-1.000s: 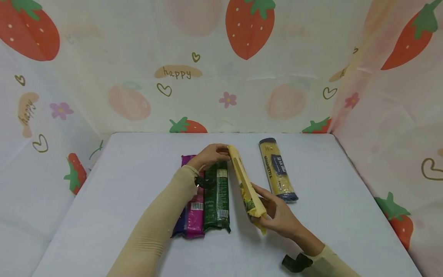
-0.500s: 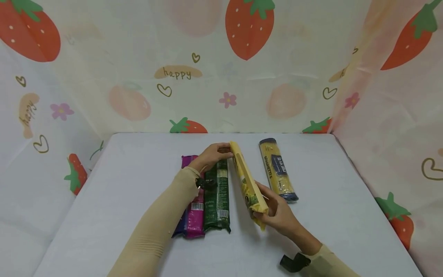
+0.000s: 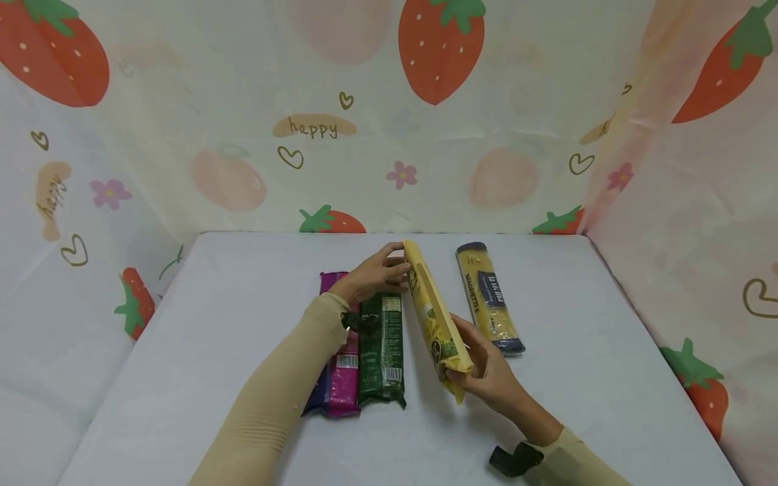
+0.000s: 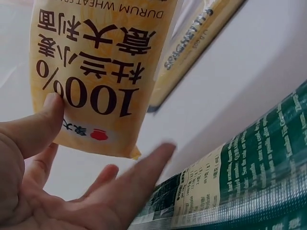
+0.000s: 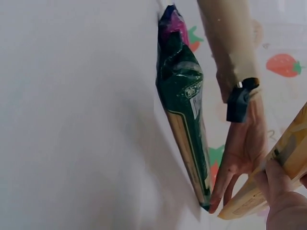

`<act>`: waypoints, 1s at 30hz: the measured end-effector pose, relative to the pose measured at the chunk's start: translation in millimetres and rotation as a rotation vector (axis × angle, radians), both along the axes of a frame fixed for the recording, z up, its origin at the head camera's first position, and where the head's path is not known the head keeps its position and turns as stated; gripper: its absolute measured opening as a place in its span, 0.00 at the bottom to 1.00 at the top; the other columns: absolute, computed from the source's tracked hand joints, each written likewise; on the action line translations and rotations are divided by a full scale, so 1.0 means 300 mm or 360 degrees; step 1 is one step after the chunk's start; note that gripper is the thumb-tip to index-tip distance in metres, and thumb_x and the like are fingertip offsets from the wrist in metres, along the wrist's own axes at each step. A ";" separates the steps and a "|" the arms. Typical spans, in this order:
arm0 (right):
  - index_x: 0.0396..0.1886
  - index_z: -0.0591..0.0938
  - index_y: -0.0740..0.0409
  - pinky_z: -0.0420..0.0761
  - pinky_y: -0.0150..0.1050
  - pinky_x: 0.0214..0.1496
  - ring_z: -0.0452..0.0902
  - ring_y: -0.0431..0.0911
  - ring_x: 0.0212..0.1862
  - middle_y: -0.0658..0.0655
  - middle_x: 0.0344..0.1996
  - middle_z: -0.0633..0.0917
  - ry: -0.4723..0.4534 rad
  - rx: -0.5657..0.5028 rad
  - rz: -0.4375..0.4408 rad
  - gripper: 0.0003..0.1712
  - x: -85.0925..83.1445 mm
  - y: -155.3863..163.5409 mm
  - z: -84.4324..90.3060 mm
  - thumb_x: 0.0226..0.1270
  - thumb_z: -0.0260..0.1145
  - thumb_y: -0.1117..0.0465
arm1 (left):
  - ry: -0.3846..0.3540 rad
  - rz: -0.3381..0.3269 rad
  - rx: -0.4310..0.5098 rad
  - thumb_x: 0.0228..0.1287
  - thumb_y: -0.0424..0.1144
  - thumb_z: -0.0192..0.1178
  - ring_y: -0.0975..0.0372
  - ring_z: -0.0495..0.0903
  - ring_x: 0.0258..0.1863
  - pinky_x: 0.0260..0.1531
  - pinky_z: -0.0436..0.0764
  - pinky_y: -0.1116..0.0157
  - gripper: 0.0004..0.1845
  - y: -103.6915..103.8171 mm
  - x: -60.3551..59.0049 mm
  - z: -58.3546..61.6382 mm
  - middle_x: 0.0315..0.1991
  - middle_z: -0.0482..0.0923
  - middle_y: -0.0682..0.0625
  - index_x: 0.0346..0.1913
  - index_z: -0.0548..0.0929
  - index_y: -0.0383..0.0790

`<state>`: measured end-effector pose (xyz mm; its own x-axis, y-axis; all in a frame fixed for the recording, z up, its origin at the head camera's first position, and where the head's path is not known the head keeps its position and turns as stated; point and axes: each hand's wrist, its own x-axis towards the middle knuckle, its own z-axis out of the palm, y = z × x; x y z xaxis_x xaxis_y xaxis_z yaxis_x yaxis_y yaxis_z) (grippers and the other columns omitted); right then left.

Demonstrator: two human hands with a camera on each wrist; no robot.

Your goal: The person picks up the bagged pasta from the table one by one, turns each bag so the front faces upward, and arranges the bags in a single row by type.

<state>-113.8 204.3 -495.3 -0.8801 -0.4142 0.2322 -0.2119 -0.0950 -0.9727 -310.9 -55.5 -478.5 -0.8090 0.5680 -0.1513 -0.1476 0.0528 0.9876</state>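
A long yellow pasta pack (image 3: pixel 431 314) stands on its edge on the white table (image 3: pixel 243 304), held between both hands. My left hand (image 3: pixel 373 273) is at its far end: the thumb (image 4: pixel 45 124) rests on the printed face and the fingers (image 5: pixel 242 153) are stretched out straight. My right hand (image 3: pixel 489 378) grips the near end, fingers curled round it (image 5: pixel 283 201). Just left of it lie a dark green pack (image 3: pixel 381 347) and a magenta pack (image 3: pixel 343 368) side by side.
A yellow and blue spaghetti pack (image 3: pixel 489 300) lies flat to the right of the held pack. Strawberry-print curtain walls close in the table at the back and both sides. A purple edge shows under the magenta pack.
The yellow pack's near end has shifted slightly up and away with my right hand. My left hand's fingers have straightened at the far end. The other packs have not moved.
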 end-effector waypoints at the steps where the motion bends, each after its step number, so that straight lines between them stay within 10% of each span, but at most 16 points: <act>1: 0.87 0.58 0.60 0.86 0.39 0.60 0.75 0.47 0.66 0.55 0.73 0.71 -0.0004 0.0000 -0.0003 0.51 0.000 -0.001 0.000 0.67 0.71 0.70 | -0.0025 -0.0006 0.0028 0.85 0.34 0.56 0.35 0.73 0.71 0.64 0.82 0.44 0.38 -0.002 0.001 0.000 0.83 0.53 0.33 0.88 0.51 0.50; 30: 0.87 0.60 0.54 0.76 0.37 0.70 0.72 0.45 0.73 0.65 0.80 0.67 0.0114 0.0188 0.0054 0.52 -0.016 0.024 -0.011 0.67 0.73 0.69 | -0.0029 0.0002 0.0125 0.88 0.36 0.52 0.39 0.70 0.76 0.70 0.77 0.48 0.28 -0.012 0.018 -0.038 0.76 0.65 0.29 0.82 0.59 0.39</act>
